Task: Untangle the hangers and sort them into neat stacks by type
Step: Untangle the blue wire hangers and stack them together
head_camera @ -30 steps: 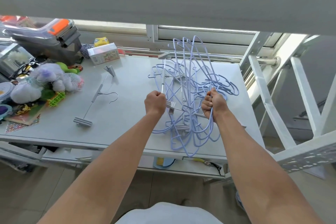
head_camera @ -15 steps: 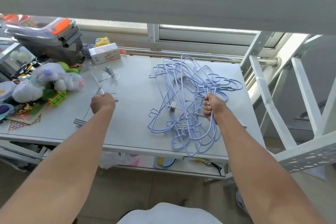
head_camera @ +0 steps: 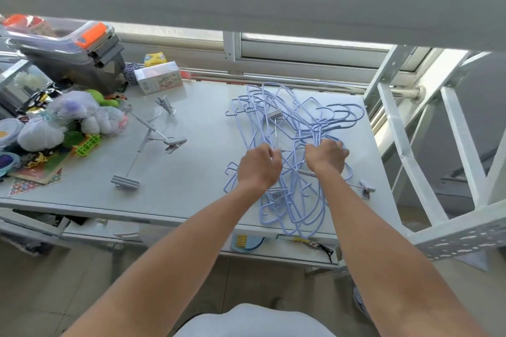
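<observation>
A tangled heap of light-blue wire hangers (head_camera: 297, 128) lies on the right half of the white table (head_camera: 191, 172), with grey clip hangers caught inside it. My left hand (head_camera: 258, 165) is closed on a thin metal clip hanger rod at the heap's left side. My right hand (head_camera: 327, 157) grips a bundle of blue wires near the heap's middle. Two grey clip hangers (head_camera: 149, 139) lie crossed on the table's left half, apart from the heap. One grey clip (head_camera: 367, 189) pokes out at the heap's right edge.
Netted stuffed toys (head_camera: 71, 120), a green plastic piece and containers crowd the left end. A small box (head_camera: 158, 78) and a grey toolbox with an orange latch (head_camera: 79, 49) stand at the back left. White metal railings (head_camera: 410, 145) rise right of the table.
My left hand left the second clip hanger on the table's left and came back to the heap. The heap, held upright a second ago, now lies flatter.
</observation>
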The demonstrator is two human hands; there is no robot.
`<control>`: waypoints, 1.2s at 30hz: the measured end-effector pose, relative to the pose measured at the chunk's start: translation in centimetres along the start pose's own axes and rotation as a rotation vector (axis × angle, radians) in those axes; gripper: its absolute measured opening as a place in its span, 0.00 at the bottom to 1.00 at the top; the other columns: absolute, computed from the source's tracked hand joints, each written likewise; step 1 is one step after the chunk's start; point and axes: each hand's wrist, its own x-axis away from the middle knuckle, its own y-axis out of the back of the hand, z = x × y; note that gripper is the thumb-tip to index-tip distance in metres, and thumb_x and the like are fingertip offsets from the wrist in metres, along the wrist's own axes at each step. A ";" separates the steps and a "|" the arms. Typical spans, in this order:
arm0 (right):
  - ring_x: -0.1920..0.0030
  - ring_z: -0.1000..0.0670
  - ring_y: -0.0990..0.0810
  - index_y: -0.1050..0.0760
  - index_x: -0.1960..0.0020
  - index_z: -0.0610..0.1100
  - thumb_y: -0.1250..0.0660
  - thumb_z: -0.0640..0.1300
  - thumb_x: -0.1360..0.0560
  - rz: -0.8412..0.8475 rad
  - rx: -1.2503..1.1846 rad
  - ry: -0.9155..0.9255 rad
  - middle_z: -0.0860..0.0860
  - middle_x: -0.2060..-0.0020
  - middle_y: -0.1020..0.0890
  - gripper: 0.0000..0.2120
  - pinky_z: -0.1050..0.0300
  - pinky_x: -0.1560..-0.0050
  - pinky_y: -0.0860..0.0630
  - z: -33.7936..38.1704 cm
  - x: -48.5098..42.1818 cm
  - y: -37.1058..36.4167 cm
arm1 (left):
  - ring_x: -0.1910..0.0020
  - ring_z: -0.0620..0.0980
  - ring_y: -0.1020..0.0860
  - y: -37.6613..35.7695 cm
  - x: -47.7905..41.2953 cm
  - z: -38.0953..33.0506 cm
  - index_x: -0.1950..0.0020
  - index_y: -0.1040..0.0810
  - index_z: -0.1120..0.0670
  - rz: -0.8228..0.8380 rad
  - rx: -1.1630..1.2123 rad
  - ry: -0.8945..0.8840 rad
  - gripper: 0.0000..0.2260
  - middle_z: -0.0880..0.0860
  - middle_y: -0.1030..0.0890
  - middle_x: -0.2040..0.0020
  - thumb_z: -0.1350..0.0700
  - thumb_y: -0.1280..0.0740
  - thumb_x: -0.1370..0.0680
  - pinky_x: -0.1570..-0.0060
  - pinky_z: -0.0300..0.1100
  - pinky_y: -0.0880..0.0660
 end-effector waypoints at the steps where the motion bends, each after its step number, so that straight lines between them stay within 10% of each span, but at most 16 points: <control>1: 0.37 0.36 0.29 0.25 0.39 0.37 0.38 0.51 0.26 0.023 0.032 -0.007 0.39 0.37 0.27 0.22 0.47 0.40 0.29 0.1 0.0 0.1 | 0.50 0.60 0.21 -0.4 0.2 -0.5 0.53 0.22 0.56 0.022 -0.013 0.010 0.15 0.58 0.18 0.52 0.45 0.41 0.22 0.53 0.47 0.26; 11: 0.45 0.38 0.21 0.30 0.43 0.39 0.33 0.43 0.30 0.049 -0.100 0.021 0.41 0.47 0.20 0.17 0.51 0.51 0.26 -0.4 0.6 0.8 | 0.43 0.62 0.25 -1.7 1.1 -2.4 0.38 0.36 0.59 0.149 0.007 0.103 0.21 0.59 0.30 0.38 0.54 0.32 0.27 0.49 0.51 0.28; 20: 0.59 0.42 0.23 0.24 0.60 0.39 0.34 0.39 0.30 0.081 -0.155 0.119 0.45 0.63 0.22 0.03 0.58 0.61 0.32 0.0 -0.3 1.5 | 0.50 0.60 0.23 -1.2 0.5 -2.3 0.38 0.35 0.59 0.060 0.222 0.235 0.24 0.58 0.27 0.46 0.61 0.32 0.31 0.54 0.48 0.25; 31: 0.56 0.42 0.20 0.25 0.62 0.42 0.34 0.52 0.27 0.255 -0.139 0.134 0.44 0.62 0.20 0.13 0.54 0.56 0.26 1.3 -1.4 1.6 | 0.52 0.58 0.21 -0.5 -1.1 -1.9 0.47 0.31 0.58 0.164 0.146 0.296 0.14 0.56 0.19 0.55 0.58 0.36 0.31 0.59 0.45 0.26; 36: 0.37 0.39 0.29 0.27 0.37 0.41 0.38 0.41 0.28 -0.084 -0.024 0.239 0.43 0.39 0.24 0.19 0.49 0.42 0.28 1.1 -2.8 2.8 | 0.57 0.58 0.18 0.7 -1.8 -0.9 0.56 0.33 0.56 0.196 0.127 0.249 0.05 0.57 0.20 0.59 0.59 0.40 0.31 0.59 0.46 0.24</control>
